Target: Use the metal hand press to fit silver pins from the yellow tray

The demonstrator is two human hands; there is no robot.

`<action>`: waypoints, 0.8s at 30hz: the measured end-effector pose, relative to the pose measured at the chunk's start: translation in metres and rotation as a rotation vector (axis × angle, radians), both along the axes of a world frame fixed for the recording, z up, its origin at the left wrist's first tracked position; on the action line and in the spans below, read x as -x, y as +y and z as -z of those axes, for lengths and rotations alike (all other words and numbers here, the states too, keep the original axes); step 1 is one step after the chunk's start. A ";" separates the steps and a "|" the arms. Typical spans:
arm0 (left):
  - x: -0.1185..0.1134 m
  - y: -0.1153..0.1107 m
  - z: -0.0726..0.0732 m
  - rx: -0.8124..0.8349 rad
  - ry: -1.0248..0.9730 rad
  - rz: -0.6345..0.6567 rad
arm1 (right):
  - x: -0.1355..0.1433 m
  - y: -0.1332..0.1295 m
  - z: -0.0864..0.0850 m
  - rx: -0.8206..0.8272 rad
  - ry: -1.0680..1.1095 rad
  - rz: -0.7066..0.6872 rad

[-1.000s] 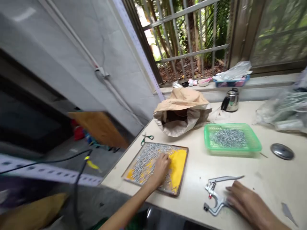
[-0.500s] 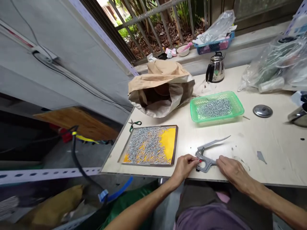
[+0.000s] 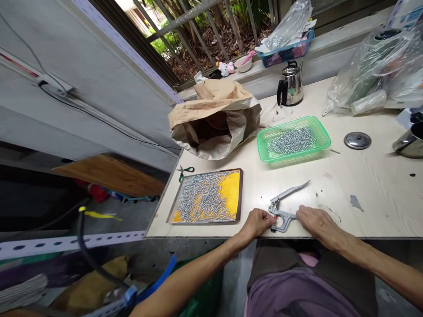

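Grey metal hand pliers [image 3: 283, 218] with a spring and a long lever arm lie near the table's front edge, their jaws spread. My right hand [image 3: 317, 223] is closed over the end of the lower handle. On the other side, my left hand [image 3: 257, 223] pinches at the jaw end, beside a small red part; what sits between its fingertips is too small to make out. To the left lies a shallow tray [image 3: 240, 193] with a yellow bottom, covered in many small silvery metal pins [image 3: 201, 198].
Behind the pliers stands a green plastic basket [image 3: 261, 152] of similar metal pins. An open paper sack [image 3: 214, 110], green-handled scissors [image 3: 185, 171], a steel kettle [image 3: 292, 86], a round metal lid [image 3: 357, 140] and plastic bags [image 3: 366, 75] are on the table.
The camera view has shifted slightly. Both hands stay at the pliers, with the left fingers still pinched at the jaw end and the right still on the handle.
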State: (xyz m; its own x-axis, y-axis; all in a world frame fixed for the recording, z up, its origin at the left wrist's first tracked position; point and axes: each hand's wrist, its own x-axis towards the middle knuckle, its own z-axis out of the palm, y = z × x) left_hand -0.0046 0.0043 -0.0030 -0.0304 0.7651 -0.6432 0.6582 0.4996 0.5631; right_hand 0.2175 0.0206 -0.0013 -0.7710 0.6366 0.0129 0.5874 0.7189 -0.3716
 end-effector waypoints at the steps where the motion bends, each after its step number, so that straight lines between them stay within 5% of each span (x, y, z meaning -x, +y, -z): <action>1: 0.001 -0.001 0.000 0.033 -0.028 -0.003 | 0.000 0.000 0.000 0.023 -0.006 -0.004; 17: 0.000 -0.016 0.006 0.195 -0.228 -0.180 | 0.005 0.042 0.010 -0.011 -0.142 0.012; 24: 0.000 -0.021 -0.001 0.167 -0.123 -0.074 | 0.001 0.033 0.008 -0.062 -0.020 -0.001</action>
State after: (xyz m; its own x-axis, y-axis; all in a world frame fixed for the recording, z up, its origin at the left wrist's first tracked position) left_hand -0.0049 -0.0164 -0.0015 0.0041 0.6465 -0.7629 0.5478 0.6368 0.5426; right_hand 0.2169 0.0537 -0.0096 -0.7719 0.6347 0.0370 0.5939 0.7407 -0.3141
